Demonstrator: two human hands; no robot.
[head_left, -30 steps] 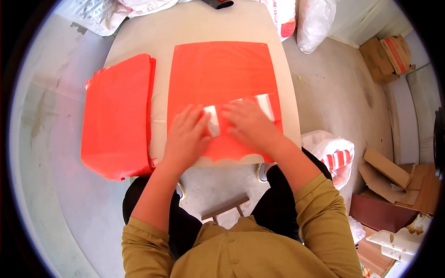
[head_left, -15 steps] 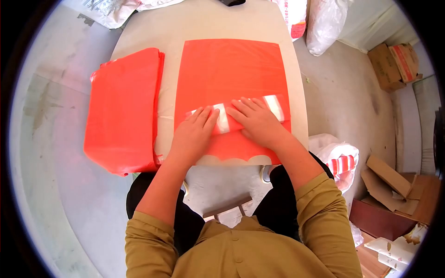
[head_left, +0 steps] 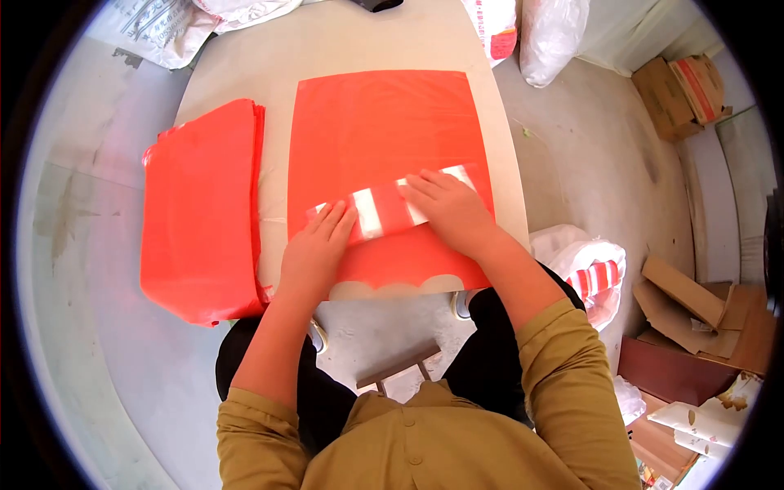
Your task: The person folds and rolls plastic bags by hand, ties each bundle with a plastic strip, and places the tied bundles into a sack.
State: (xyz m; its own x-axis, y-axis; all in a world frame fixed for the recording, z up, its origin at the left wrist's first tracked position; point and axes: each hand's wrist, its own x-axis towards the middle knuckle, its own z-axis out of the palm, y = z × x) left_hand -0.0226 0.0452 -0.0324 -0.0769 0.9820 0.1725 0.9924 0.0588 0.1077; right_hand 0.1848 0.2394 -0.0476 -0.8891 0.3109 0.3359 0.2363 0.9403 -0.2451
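Observation:
A red plastic sheet (head_left: 384,122) with a scalloped near edge lies on the table in front of me. Across its lower half runs a flat red-and-white striped bundle (head_left: 367,214), tilted up to the right. My left hand (head_left: 317,245) rests on the bundle's left end, fingers stretched out. My right hand (head_left: 447,211) lies flat on its right part, fingers extended. Left of the sheet sits a thick folded stack of red plastic (head_left: 200,212).
The beige table (head_left: 245,65) has white printed bags (head_left: 163,28) at its far left. Right of it stand a white bag (head_left: 559,245) holding striped bundles, an opened cardboard box (head_left: 686,306) and stacked cartons (head_left: 678,94). A dark object lies at the far edge.
My hands have moved apart along the striped bundle, showing more of its middle. The camera view has shifted slightly.

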